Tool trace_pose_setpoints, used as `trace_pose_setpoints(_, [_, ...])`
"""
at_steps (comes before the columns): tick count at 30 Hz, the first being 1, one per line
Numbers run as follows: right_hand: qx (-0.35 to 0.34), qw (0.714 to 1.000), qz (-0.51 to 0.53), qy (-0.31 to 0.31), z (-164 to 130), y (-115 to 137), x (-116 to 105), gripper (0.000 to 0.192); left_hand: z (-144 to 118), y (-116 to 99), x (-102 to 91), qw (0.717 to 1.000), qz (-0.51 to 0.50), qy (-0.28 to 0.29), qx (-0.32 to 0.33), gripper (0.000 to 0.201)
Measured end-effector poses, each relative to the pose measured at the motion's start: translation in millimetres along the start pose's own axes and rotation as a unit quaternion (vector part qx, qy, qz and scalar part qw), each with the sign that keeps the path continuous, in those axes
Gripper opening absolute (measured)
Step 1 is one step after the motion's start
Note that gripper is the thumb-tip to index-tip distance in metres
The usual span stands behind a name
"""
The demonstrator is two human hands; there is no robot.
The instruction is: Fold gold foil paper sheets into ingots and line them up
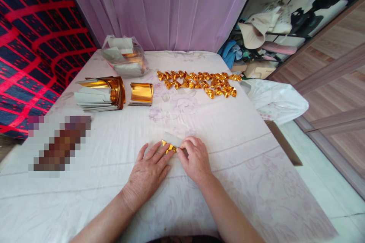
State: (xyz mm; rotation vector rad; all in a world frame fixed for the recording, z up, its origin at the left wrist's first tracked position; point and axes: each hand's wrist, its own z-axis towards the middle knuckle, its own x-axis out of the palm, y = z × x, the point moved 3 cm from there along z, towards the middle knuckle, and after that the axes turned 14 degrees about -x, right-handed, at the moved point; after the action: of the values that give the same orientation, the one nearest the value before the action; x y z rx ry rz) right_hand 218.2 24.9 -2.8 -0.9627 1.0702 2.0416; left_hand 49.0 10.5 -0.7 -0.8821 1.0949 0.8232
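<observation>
A partly folded sheet of gold foil paper (pixel 170 147) lies on the cloth-covered table, its pale grey back turned up along the far side. My left hand (pixel 149 169) rests flat with fingers spread, the fingertips pressing on the gold side. From the right, my right hand (pixel 196 157) pinches the paper's near right corner between thumb and curled fingers. Part of the sheet is hidden under the fingers. Beyond the hands, several folded gold foil pieces (pixel 196 80) sit in uneven rows.
A thin stack of gold foil sheets (pixel 142 94) stands beside a thicker, curled stack (pixel 97 97). Behind them is a clear plastic bag (pixel 124 59) of more sheets. A blurred-out item (pixel 61 144) lies at left. Right of the table are a white bag (pixel 278 100) and shelves (pixel 273 38).
</observation>
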Motion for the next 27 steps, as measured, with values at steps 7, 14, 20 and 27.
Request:
trace_pose_setpoints(7, [-0.002,1.0,-0.002,-0.003,0.6,0.1,-0.2,0.008,-0.3,-1.0,-0.3,1.0,0.003,0.004,-0.009,0.036])
trace_pose_setpoints(14, [0.009,1.0,0.016,-0.003,0.2,-0.3,1.0,0.008,0.0,-1.7,-1.4,1.0,-0.006,-0.002,-0.013,0.036])
trace_pose_setpoints(20, [0.01,1.0,0.011,-0.004,0.3,0.1,1.2,0.008,-0.1,-1.1,-0.6,1.0,-0.006,0.008,-0.014,0.037])
trace_pose_setpoints(27, [0.011,1.0,0.002,-0.004,0.4,0.6,1.3,0.007,-0.8,-1.2,1.2,1.0,-0.003,0.001,-0.015,0.036])
